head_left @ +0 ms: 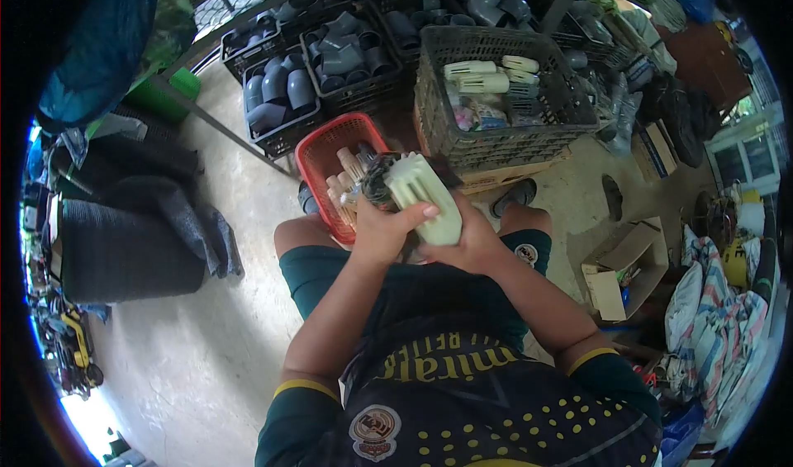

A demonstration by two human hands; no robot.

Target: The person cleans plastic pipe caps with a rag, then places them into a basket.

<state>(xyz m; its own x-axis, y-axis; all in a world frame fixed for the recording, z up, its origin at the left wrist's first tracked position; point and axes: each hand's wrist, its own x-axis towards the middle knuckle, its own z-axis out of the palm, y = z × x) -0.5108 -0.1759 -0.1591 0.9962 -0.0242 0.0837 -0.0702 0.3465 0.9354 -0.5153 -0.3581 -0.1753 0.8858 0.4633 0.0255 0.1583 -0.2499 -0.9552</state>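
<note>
A pale green slotted plastic piece (440, 215) is held between both hands in front of the body. My left hand (383, 226) grips its left side, the thumb lying across it. Around its right side and lower end my right hand (469, 234) is closed. Dark, crumpled material (377, 184) sits beside my left fingers; what it is cannot be made out. Just behind the hands is a red basket (310, 149) with pinkish-tan cylindrical pieces (349, 163). A large dark crate (504, 146) beyond contains similar pale slotted pieces (483, 83) and plastic bags.
Black crates of grey pipe fittings (287, 89) line the back. An open cardboard box (607, 260) and striped sacks (719, 318) are at the right. A big dark mesh roll (128, 252) stands at the left. A metal frame leg (223, 128) slants down behind the red basket.
</note>
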